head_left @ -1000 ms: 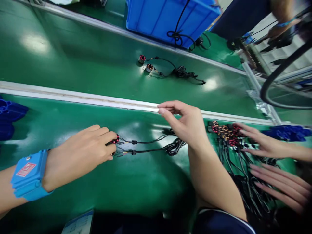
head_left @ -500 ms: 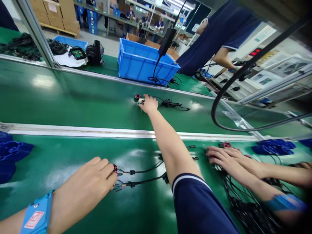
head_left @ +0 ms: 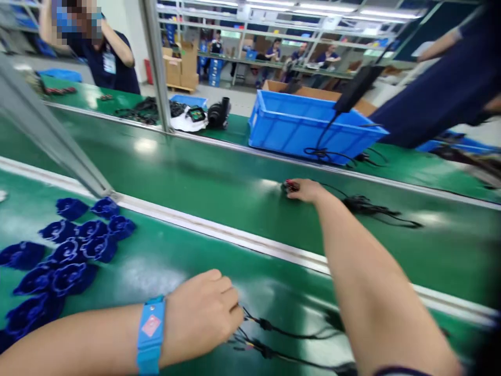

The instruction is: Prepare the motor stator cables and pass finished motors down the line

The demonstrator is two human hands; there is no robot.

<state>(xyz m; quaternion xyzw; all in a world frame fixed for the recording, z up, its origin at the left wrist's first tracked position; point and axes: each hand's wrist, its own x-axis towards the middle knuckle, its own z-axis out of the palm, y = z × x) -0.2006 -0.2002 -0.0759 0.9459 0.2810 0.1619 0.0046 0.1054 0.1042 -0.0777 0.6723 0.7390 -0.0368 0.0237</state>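
Observation:
My left hand (head_left: 203,313), with a blue wrist strap (head_left: 151,334), is closed low over the near green surface. Wired leads (head_left: 250,344) with black cables come out from under its fingers; the piece they join is hidden by the hand. My right hand (head_left: 309,190) reaches over the white rail to the far green strip. Its fingers are closed on a small round red-and-black part (head_left: 288,187). A bundled black cable (head_left: 364,204) lies to the right of this hand.
Several dark blue plastic shells (head_left: 70,250) lie at the left. A white rail (head_left: 219,237) divides the two green surfaces. Beyond stand a blue crate (head_left: 309,128), a black housing (head_left: 218,113) and metal posts (head_left: 154,68). A co-worker (head_left: 111,65) stands at the far left.
The view has swung left, bringing more blue shells and a co-worker into sight. The co-worker's hands at the right have left the picture. My right hand still grips the round part on the far strip.

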